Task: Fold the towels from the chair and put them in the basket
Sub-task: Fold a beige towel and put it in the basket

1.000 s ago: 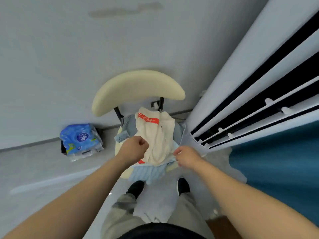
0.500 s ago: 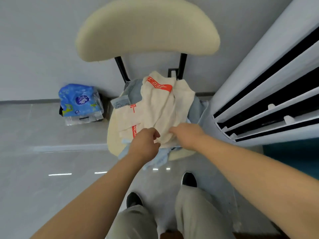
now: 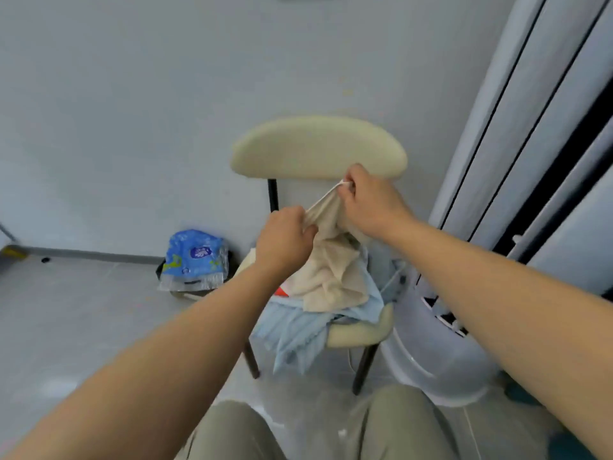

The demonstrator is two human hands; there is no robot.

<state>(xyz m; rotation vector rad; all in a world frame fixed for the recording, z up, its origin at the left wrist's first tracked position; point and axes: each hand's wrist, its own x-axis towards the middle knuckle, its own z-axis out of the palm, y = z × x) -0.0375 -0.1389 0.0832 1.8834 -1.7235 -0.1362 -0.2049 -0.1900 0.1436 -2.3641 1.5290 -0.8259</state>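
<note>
Right, both hands are on the cream towel [image 3: 331, 270] and it's up off the pile! The right hand [image 3: 371, 204] is the higher one, in front of the backrest of the cream chair [image 3: 318, 147], fingers curled and pinching a corner of the cloth at the very top. The left hand [image 3: 285, 240] sits lower and to the left, fist closed round a bunch of the same towel, so the fabric runs taut in a short diagonal between the two grips. Below them the rest of the cream towel hangs crumpled, its lower folds resting on the chair seat, with a flash of red print [image 3: 282, 291] peeking out at its left edge. Under it lies a light blue towel [image 3: 298, 330], spilling over the front of the seat and dangling toward the grey floor [image 3: 83, 327]. Off to the left, against the wall [image 3: 132, 94], a blue plastic-wrapped pack [image 3: 194, 257] sits on the floor. Just beside the chair on the right stands a white tower unit [image 3: 431, 343]. Bottom of shot, the person's khaki trousers [image 3: 232, 433].
</note>
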